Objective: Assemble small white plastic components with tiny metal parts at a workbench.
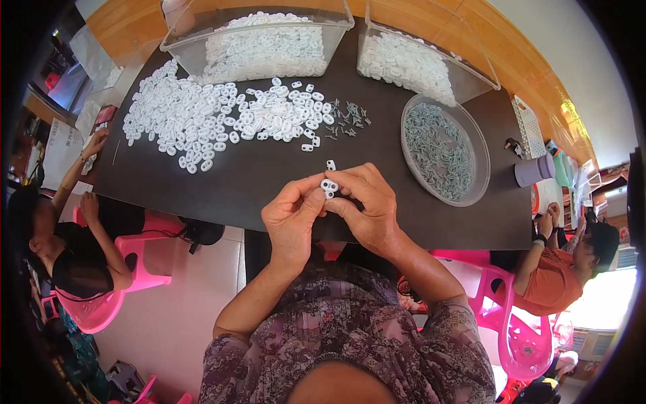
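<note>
Near the table's front edge, my left hand [293, 217] and my right hand [367, 204] meet, fingertips closed together on small white two-hole plastic pieces [329, 186]. At least two pieces seem to be stacked or pressed together there; the fingers partly hide them. One more white two-hole piece [330, 164] lies just beyond my fingertips. Farther off, a loose pile of the same white pieces [282, 113] spreads over the dark table [259, 192], beside a larger heap [171, 114] to the left. Right of the pile lie several small loose screws [348, 116].
A round clear tray [482, 176] of greyish-green screws stands at the right. Two clear plastic bins [334, 44] [474, 79] with white pieces line the back. People sit at the left [74, 259] and right [555, 276] on pink chairs. A lilac cup [535, 171] stands at the right edge.
</note>
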Available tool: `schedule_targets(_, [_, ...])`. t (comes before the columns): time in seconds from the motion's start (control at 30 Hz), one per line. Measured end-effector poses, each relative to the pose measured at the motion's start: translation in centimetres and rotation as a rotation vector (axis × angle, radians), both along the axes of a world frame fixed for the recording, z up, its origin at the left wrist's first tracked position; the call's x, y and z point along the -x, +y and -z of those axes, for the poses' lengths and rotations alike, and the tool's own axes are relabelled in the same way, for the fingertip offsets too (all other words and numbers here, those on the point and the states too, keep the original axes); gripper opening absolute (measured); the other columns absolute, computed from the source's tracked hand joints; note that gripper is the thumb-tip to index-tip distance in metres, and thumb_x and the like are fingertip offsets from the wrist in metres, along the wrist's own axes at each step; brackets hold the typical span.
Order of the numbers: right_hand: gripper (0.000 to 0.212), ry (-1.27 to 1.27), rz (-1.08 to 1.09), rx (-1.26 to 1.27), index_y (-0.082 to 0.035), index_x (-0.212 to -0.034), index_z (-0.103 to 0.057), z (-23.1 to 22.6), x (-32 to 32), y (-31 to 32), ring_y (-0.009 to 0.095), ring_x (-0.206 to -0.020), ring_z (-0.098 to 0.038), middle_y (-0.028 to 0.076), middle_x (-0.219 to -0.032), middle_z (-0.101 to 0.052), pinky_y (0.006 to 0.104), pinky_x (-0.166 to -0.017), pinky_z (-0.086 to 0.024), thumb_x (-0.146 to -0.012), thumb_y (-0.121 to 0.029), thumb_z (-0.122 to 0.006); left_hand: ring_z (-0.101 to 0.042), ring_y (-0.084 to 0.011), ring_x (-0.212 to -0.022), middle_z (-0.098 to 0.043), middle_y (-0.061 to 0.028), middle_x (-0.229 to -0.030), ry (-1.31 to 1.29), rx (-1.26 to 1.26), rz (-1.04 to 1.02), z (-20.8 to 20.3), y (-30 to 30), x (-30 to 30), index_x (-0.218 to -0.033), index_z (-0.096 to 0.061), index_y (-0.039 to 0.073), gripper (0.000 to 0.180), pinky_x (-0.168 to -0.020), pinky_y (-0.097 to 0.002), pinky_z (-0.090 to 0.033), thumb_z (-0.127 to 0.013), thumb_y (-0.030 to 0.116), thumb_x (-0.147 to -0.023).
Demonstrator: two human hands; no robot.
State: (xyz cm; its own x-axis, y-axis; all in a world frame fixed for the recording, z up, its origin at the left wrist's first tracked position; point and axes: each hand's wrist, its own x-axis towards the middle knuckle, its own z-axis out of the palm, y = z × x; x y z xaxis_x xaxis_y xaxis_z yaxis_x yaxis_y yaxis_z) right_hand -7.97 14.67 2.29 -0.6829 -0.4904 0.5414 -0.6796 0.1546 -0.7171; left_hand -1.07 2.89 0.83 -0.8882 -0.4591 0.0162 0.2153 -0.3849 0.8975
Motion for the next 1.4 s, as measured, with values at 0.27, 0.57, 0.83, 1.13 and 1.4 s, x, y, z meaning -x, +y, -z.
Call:
schedule_targets(0.27, [0.035,0.020,-0.034,0.009,0.001,-0.100,-0.062,0.0,-0.3,-0.1,0.015,-0.068,-0.052,0.007,-0.079,-0.060,0.0255,-0.058,-0.044,-0.066,0.005,-0.071,-0.054,-0.0086,-0.070,-0.060,-0.0043,-0.086,0.024,0.075,-0.081,-0.2,0.4,-0.4,-0.110,-0.061,-0.004,0.024,-0.062,-0.0199,-0.044,-0.058,0.000,-0.087])
schedule_targets(0.57, [0.035,0.177,0.015,0.090,0.001,-0.099,-0.062,0.6,-0.7,-0.3,0.018,-0.067,-0.054,0.009,-0.080,-0.061,0.0262,-0.057,-0.044,-0.065,0.006,-0.071,-0.052,-0.0079,-0.069,-0.056,-0.0035,-0.085,0.036,0.188,-0.103,-0.6,0.5,-1.0,-0.109,-0.062,-0.004,0.023,-0.061,-0.0186,-0.043,-0.057,-0.001,-0.087])
schedule_targets(0.83, [0.030,0.014,-0.091,0.040,0.001,-0.099,-0.063,-0.4,-0.9,-0.2,0.017,-0.070,-0.054,0.009,-0.085,-0.063,0.0263,-0.061,-0.044,-0.070,0.005,-0.068,-0.051,-0.0072,-0.069,-0.056,-0.0025,-0.085,0.031,0.238,-0.126,-0.7,0.2,-1.3,-0.110,-0.062,-0.003,0.023,-0.061,-0.0183,-0.043,-0.057,-0.002,-0.087])
schedule_targets(1.13, [0.012,-0.549,-0.121,0.156,0.004,-0.096,-0.063,-0.7,-1.0,-0.2,0.008,-0.080,-0.056,0.005,-0.087,-0.062,0.0222,-0.071,-0.046,-0.086,0.001,-0.058,-0.053,-0.0075,-0.069,-0.055,-0.0027,-0.084,0.028,0.469,-0.176,-0.6,0.3,-1.5,-0.109,-0.062,-0.003,0.023,-0.062,-0.0187,-0.044,-0.056,-0.002,-0.087])
schedule_targets(1.4, [0.012,-0.689,-0.128,0.202,0.005,-0.095,-0.063,-1.0,-1.4,-0.6,0.008,-0.080,-0.057,0.005,-0.086,-0.063,0.0219,-0.073,-0.047,-0.087,0.000,-0.056,-0.053,-0.0074,-0.070,-0.055,-0.0029,-0.084,0.038,0.441,-0.187,-0.1,0.3,-1.5,-0.110,-0.062,-0.003,0.023,-0.062,-0.0187,-0.044,-0.055,-0.003,-0.087])
